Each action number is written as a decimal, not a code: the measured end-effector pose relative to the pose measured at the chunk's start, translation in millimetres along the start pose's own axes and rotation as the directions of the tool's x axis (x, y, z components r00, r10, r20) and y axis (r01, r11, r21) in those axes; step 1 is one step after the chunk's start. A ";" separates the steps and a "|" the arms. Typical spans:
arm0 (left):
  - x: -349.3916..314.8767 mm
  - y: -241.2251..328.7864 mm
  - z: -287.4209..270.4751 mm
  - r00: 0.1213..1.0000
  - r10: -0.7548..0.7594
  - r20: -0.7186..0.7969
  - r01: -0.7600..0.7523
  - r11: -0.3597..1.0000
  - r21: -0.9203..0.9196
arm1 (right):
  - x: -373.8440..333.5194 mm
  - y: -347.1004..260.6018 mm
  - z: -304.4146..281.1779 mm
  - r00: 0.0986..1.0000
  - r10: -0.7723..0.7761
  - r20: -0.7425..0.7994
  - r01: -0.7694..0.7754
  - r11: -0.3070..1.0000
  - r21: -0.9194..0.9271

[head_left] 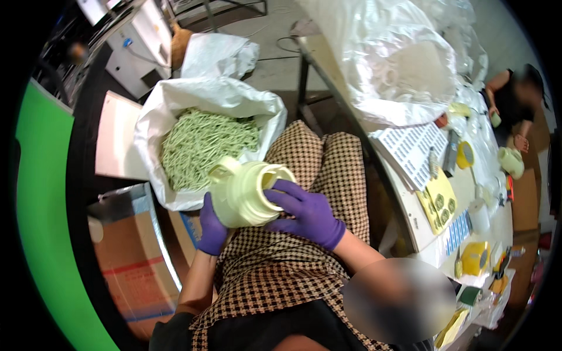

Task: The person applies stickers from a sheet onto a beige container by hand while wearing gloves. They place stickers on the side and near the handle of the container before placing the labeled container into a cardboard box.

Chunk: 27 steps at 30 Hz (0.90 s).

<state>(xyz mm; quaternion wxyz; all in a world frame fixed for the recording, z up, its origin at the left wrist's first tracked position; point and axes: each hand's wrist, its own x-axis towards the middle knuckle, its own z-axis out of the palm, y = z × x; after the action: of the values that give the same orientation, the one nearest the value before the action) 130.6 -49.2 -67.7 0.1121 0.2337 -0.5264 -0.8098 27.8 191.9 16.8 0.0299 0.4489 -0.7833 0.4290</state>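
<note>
A crinkled white bag [211, 93] of stringy green scraps [205, 146]; the purple-gloved left hand [212, 229] clasping a smooth, pale plastic jug [237, 199] above the woven-check lap [281, 251] — ring-stepped neck, long axis roughly left-right, mouth rightward — where the gloved right hand [308, 213] grips the rim.

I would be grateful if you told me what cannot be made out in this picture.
Head view:
- Left hand: most fingers are hidden behind the pale jug.
- Jug's interior: partly blocked by the right hand and the rim.
- White sack: its bottom is covered by thin green pieces.
- Right forearm: a blurred patch covers the end toward the elbow.
- Co-worker: face blurred.
</note>
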 end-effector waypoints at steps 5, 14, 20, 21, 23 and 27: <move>2.4 -17.5 -7.2 0.990 0.116 0.086 -0.135 0.952 0.274 | 3.6 0.0 5.0 0.992 -0.095 0.087 0.102 0.992 -0.073; 144.3 -0.1 -85.8 0.940 0.314 -0.134 -0.231 0.875 0.426 | 55.6 41.3 25.3 0.984 -0.160 0.083 0.169 0.978 -0.123; 127.0 52.6 -20.8 0.546 0.765 0.342 -0.715 0.213 0.666 | 109.3 62.1 45.2 0.950 -0.172 0.259 0.253 0.912 -0.323; 95.0 75.0 15.3 0.494 0.702 0.513 -0.806 0.148 0.574 | 107.6 62.6 50.7 0.945 -0.169 0.281 0.257 0.914 -0.314; 73.8 74.8 32.9 0.621 0.520 0.586 -0.678 -0.019 0.735 | 97.9 40.2 52.5 0.926 -0.133 0.354 0.226 0.945 -0.238; 84.7 40.9 43.4 0.607 0.615 0.503 -0.693 0.101 0.714 | 69.3 41.4 7.3 0.963 -0.266 -0.037 0.265 0.963 -0.044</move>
<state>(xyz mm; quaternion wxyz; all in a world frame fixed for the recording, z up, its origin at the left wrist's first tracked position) 33.0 -67.9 -38.2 0.3022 -0.0338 -0.9062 -0.2939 -41.1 149.2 15.4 0.1124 0.5399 -0.7233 0.4155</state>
